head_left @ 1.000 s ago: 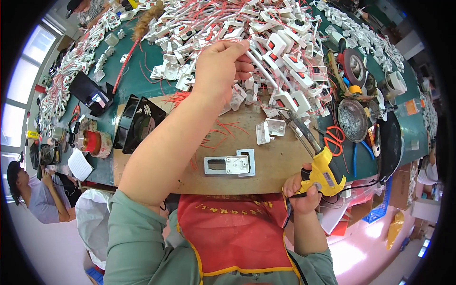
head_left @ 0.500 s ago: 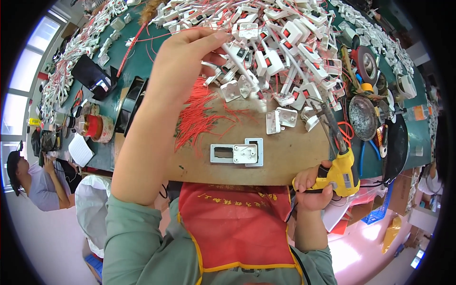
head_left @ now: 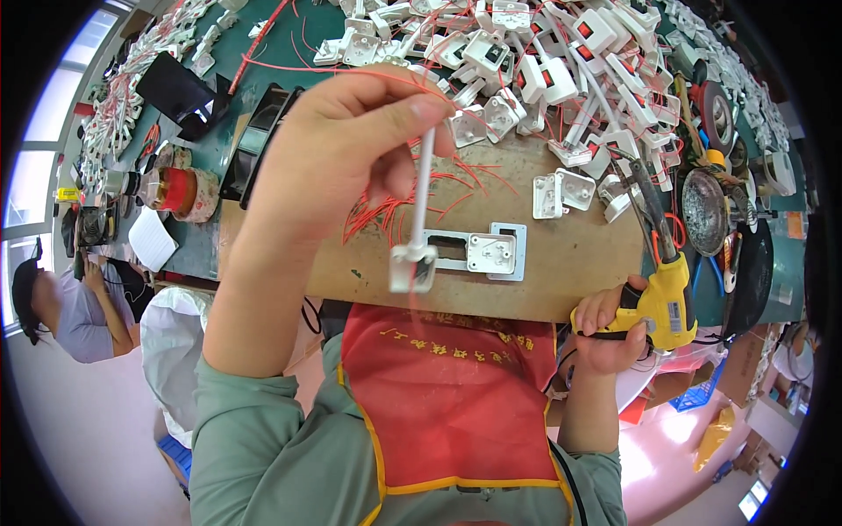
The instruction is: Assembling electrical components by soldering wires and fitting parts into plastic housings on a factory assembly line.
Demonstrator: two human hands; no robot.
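My left hand (head_left: pixel 364 145) pinches the upper end of a thin white tube (head_left: pixel 422 188) with a small white plastic box (head_left: pixel 410 270) at its lower end. It hangs upright over the near edge of the work board, with red wire trailing from it. My right hand (head_left: pixel 611 331) grips a yellow soldering gun (head_left: pixel 658 307), its tip pointing up and away. Between them on the board lies a grey-white jig frame (head_left: pixel 509 263) with an open white box half (head_left: pixel 491 252) set in it. A bundle of short red wires (head_left: pixel 377 215) lies partly behind my left hand.
A large heap of white switch boxes (head_left: pixel 561 79) and red wires covers the far bench. At right sit a round metal dish (head_left: pixel 704 210), blue-handled pliers (head_left: pixel 704 276) and a tape roll (head_left: pixel 717 114). A black fan (head_left: pixel 259 145) stands left. Another person (head_left: pixel 79 307) sits far left.
My left hand has drawn the white tube with its box out of the heap and toward me. My right hand still holds the soldering gun. The whole view has shifted somewhat.
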